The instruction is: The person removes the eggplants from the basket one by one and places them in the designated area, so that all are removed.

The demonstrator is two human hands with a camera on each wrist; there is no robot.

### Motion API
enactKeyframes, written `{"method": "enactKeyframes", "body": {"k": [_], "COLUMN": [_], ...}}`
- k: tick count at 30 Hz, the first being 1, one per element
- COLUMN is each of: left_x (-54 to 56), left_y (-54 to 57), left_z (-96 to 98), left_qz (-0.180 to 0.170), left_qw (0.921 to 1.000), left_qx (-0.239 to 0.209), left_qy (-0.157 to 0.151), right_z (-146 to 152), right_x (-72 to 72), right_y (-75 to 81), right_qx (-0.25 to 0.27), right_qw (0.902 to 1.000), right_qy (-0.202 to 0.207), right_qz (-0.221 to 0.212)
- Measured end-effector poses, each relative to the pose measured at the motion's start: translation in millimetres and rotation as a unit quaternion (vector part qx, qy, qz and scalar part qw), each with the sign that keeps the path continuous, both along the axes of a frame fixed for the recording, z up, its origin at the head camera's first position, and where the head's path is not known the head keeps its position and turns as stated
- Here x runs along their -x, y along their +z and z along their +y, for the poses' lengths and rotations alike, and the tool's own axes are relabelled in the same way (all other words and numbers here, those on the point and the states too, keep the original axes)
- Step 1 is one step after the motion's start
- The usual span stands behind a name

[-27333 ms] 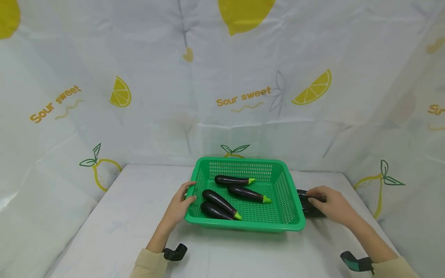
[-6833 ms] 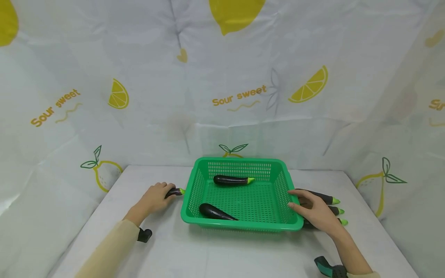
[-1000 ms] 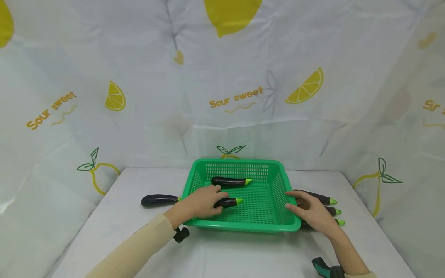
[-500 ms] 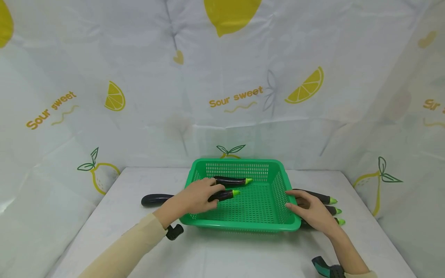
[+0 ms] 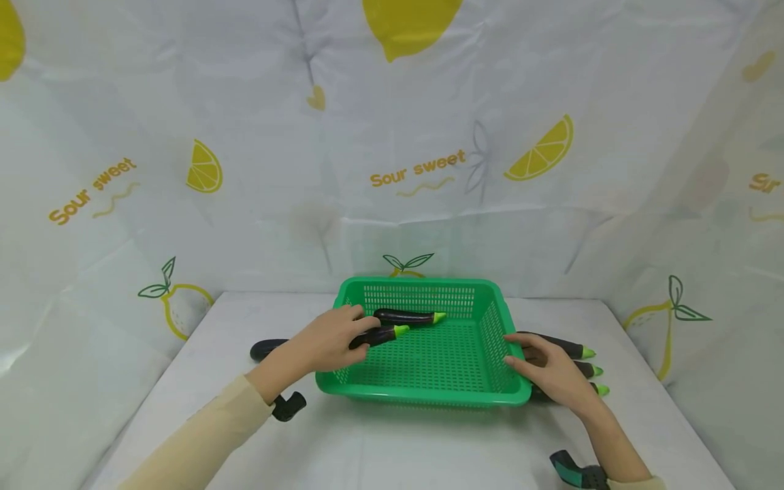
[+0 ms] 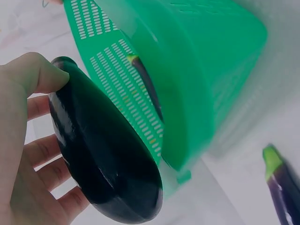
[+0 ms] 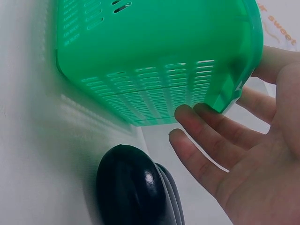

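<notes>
My left hand (image 5: 333,337) grips a dark purple eggplant (image 5: 375,337), its green stem pointing right, above the left side of a green plastic basket (image 5: 422,395). The left wrist view shows the thumb across this eggplant (image 6: 108,154) and the fingers behind it. Inside the basket, a second eggplant (image 5: 404,316) lies along the back wall. My right hand (image 5: 548,367) holds the basket's right rim, thumb and index fingertip over the edge; in the right wrist view its other fingers (image 7: 215,140) spread loosely along the outside wall.
Another eggplant (image 5: 265,349) lies on the white table (image 5: 202,381) left of the basket, partly hidden by my left wrist. Three eggplants (image 5: 566,346) lie side by side to the right, partly under my right hand. A lemon-print sheet (image 5: 275,252) stands behind and beside the table.
Earlier the basket held several eggplants; one went to the left side of the table. In the last second my left hand lifts another and moves it left. The right hand stays at the rim.
</notes>
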State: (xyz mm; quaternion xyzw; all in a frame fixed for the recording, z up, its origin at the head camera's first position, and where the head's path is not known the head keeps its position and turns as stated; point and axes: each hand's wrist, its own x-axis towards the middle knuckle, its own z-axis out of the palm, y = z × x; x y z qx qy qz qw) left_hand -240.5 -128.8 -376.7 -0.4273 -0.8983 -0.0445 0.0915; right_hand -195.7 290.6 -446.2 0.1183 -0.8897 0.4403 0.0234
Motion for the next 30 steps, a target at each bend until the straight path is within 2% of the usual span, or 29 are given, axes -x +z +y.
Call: {"method": "enactKeyframes", "body": {"k": [11,15,22,30], "left_x": [-6.2,-6.5,-6.6,-6.3], "left_y": [8.7,7.4,6.9,4.5], "left_z": [-22.4,-31.2,-44.7,-62.5], "left_qz": [-0.013,-0.018,0.005,0.004], "left_qw": [0.9987,0.9976,0.9955,0.9921], "left_qx": [-0.035,-0.046,-0.071,-0.087], "left_qy": [0.034,0.048,0.063,0.09], "right_z": [0,-1,-1,0], "right_x": [0.1,0.0,-0.3,0.6], "right_y": [1.1,1.4,1.6,0.4], "right_qx": [0.003,0.005,0.002,0.007], "right_qw": [1.0,0.9999,1.0,0.9999], "right_qy": [0.003,0.002,0.0,-0.005], "right_qz": [-0.005,-0.009,-0.008,-0.013]}}
